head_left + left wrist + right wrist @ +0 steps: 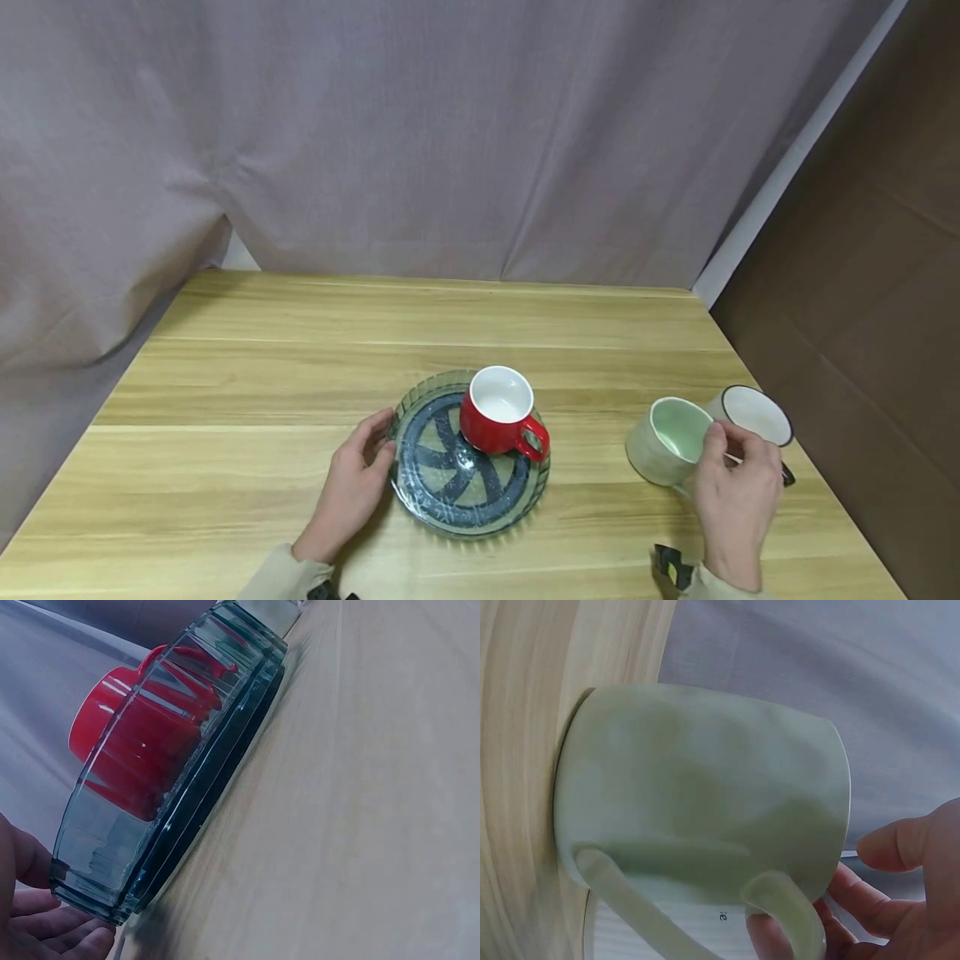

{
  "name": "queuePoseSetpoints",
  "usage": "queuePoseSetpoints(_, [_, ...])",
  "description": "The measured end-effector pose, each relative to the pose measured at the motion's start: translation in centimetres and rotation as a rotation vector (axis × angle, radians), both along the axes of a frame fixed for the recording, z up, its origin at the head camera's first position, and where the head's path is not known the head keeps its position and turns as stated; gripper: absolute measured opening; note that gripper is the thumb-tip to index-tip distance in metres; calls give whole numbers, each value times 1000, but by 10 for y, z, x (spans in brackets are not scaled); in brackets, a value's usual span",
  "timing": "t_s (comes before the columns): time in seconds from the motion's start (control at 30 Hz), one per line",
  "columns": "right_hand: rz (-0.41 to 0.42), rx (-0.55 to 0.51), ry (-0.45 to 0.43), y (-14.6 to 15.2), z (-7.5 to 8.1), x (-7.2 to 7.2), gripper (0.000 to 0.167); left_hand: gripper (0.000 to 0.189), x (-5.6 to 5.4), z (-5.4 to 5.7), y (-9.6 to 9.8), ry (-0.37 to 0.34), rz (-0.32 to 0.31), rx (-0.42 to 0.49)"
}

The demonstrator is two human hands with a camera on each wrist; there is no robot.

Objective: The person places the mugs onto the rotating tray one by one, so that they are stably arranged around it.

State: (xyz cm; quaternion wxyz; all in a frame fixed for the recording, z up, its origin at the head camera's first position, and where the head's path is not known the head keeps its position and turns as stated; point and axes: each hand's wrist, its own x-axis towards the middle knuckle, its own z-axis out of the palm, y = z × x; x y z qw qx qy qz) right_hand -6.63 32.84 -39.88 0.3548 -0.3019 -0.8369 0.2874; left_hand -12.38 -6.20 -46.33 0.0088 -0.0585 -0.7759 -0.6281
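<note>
A round, fluted clear-glass dish (472, 525) with a dark spoked pattern lies on the table. On its far right part stands a red mug (491, 429) with a white inside, handle to the right. My left hand (356, 479) grips the dish's left rim, its thumb (34, 859) at the top edge and the other fingers lower down. To the right stands a pale green mug (652, 450), its handle (787, 907) towards me. My right hand (738, 487) is at this mug's rim, fingers reaching behind it and the thumb (892, 846) just off the edge.
Close behind the green mug is a white mug (757, 415) with a dark rim and dark handle, partly covered by my right hand. The wooden table (247, 433) ends at a grey curtain (375, 150) at the back and a brown panel (862, 333) on the right.
</note>
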Motion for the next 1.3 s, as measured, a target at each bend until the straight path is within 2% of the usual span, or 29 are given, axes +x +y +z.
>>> queuePoseSetpoints(0.17, [7, -7, -17, 2, -1, 1, 32, 44, 0, 0, 0, -3, 4, 5])
queuePoseSetpoints(0.37, [33, -30, -155, 7, -2, 3, 37, 44, 1, 1, 1, -8, 6, 9])
queuePoseSetpoints(0.47, [43, -48, -183, 7, -3, 3, 38, 45, 2, 1, 0, -4, -2, 6])
queuePoseSetpoints(0.87, [96, -15, -91, 6, -4, 4, 37, 46, 2, 1, 0, 7, -10, 30])
queuePoseSetpoints(1.1, [76, -23, -98, 8, -5, 4, 39, 44, 2, 1, 1, -5, 23, 11])
queuePoseSetpoints(1.3, [49, -39, -135, 8, -5, 2, 39, 43, 1, 1, 1, 4, 17, 19])
